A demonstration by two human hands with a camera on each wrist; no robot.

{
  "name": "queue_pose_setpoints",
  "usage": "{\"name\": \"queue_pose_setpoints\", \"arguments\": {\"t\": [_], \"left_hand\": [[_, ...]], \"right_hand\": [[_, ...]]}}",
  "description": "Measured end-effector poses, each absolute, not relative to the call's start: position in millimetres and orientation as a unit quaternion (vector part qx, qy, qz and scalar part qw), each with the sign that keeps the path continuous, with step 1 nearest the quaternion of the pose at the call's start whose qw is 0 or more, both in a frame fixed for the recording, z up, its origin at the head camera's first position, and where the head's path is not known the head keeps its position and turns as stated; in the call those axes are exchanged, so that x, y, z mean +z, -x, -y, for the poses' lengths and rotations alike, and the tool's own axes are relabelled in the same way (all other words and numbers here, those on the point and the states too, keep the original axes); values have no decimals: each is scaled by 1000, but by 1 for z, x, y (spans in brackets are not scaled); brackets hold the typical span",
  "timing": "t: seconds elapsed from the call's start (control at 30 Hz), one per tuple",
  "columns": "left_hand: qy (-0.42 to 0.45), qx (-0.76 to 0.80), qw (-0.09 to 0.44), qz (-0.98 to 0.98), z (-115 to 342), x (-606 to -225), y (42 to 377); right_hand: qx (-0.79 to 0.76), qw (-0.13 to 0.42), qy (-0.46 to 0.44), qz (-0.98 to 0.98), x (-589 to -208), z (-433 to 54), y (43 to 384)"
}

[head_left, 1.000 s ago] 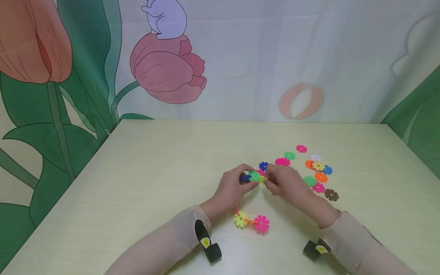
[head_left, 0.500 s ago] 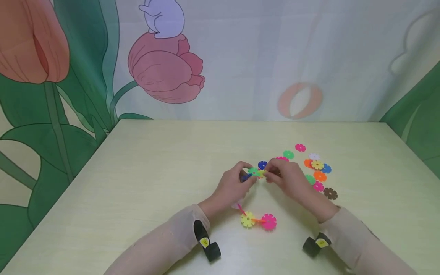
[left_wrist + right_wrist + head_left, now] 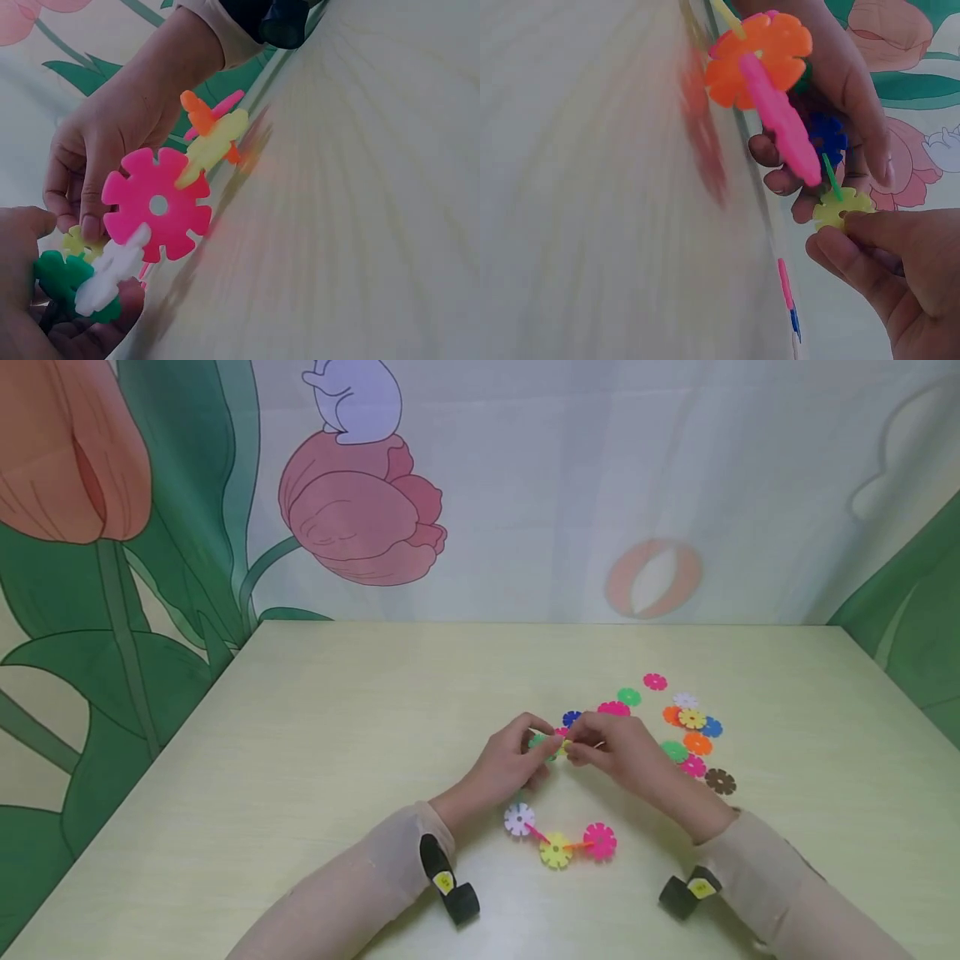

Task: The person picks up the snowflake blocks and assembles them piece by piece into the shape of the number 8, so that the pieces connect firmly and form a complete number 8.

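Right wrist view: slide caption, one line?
Right hand pinching a yellow disc against an edge-on green disc near the left hand, orange disc in the foreground.

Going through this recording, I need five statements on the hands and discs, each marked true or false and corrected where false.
1. The right hand pinches a yellow disc. True.
2. The left hand holds nothing. False: the left hand holds a chain of joined discs.
3. A pink disc forms the chain's end below the hands. True.
4. The brown disc lies nearer the left hand. False: the brown disc lies nearer the right hand.
5. The loose yellow disc lies underneath an orange disc. False: the loose yellow disc overlaps it from above.
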State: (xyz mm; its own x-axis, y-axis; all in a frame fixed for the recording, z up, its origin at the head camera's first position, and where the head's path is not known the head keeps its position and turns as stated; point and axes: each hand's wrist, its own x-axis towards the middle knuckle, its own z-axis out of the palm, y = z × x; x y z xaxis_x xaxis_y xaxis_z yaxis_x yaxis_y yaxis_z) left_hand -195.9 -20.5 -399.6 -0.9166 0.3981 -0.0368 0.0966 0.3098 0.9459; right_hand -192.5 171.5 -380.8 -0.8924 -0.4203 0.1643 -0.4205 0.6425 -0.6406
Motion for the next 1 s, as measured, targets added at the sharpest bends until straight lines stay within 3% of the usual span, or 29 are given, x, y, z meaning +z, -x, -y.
{"name": "queue_pose_setpoints", "arguments": {"t": [0.5, 1.0], "left_hand": [[-128, 553, 136, -812, 19, -401, 195], [-146, 535, 114, -824, 18, -400, 193]], "right_hand": [[294, 35, -211, 932, -374, -180, 196], [241, -15, -152, 958, -373, -199, 211]]}}
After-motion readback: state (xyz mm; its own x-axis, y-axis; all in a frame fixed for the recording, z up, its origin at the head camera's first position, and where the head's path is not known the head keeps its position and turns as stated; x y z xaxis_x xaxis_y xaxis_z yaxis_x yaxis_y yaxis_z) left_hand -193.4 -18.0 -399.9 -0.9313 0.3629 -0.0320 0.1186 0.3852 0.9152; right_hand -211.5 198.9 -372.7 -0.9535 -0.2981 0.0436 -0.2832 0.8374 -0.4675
